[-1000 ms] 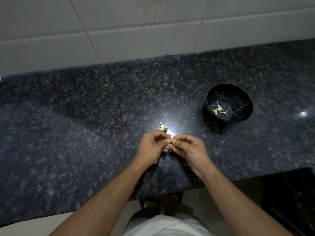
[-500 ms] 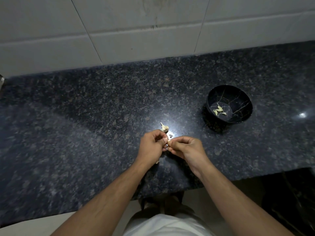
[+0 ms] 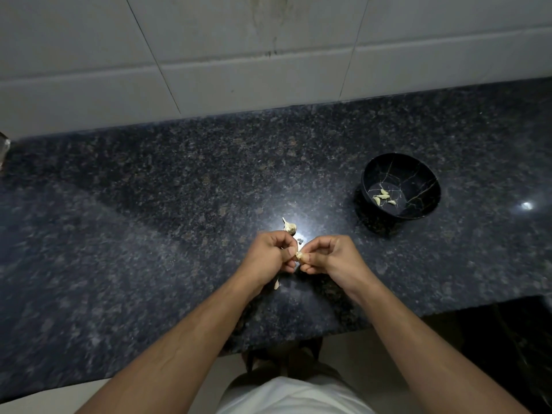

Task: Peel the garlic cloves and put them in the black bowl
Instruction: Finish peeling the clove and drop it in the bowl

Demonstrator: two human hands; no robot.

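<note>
While my left hand [image 3: 273,256] and right hand [image 3: 326,254] meet fingertip to fingertip above the dark speckled granite desk [image 3: 149,219], my grip is clenched on one small pale garlic clove [image 3: 299,256], pinched between both thumbs and curled fingers. Just beyond my grip, a papery, stemmed garlic piece [image 3: 288,225] lies on the desk in a bright glare. A pale scrap of skin [image 3: 276,284] shows just below my left hand. Well off to the right of my grip sits the round black bowl with thin gold veins [image 3: 418,174], holding a few peeled cloves [image 3: 383,197].
</note>
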